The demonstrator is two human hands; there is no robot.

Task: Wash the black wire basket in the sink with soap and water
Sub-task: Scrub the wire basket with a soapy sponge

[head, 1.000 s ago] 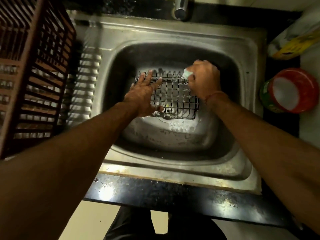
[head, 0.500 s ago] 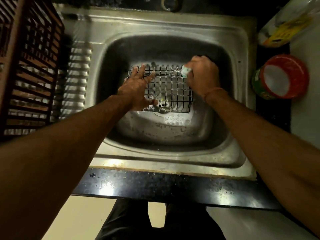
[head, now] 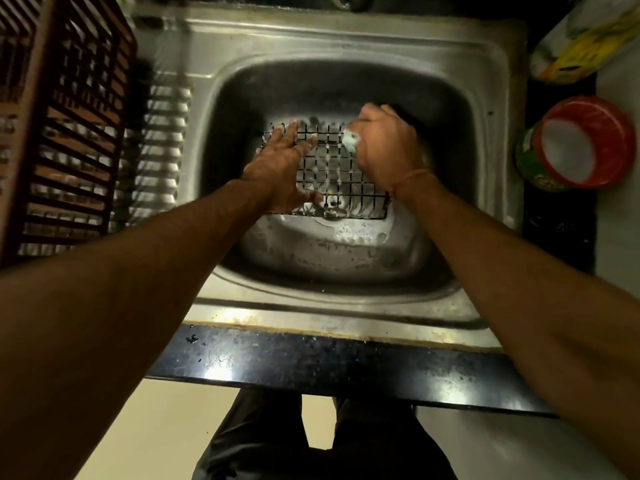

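Note:
The black wire basket (head: 337, 174) lies in the steel sink (head: 485, 98), over the drain, with foam on its wires. My left hand (head: 282, 168) rests flat on the basket's left side, fingers straight and spread, thumb along the near edge. My right hand (head: 384, 147) is curled round a pale green soapy scrubber (head: 350, 140) and presses it on the basket's far right corner. Most of the scrubber is hidden in the fist. Suds lie on the sink bottom near the basket.
A brown slatted rack (head: 65, 133) stands left of the sink on the ribbed drainboard (head: 162, 150). A red-rimmed tub (head: 585, 143) and a yellow-and-white packet (head: 585, 43) sit on the counter at right. The tap base (head: 346, 1) is at the top edge. The black counter edge (head: 329, 365) runs in front.
My right hand with the scrubber has shifted slightly along the basket's far right corner. My left hand has stayed flat on the basket. The camera view has drifted a little.

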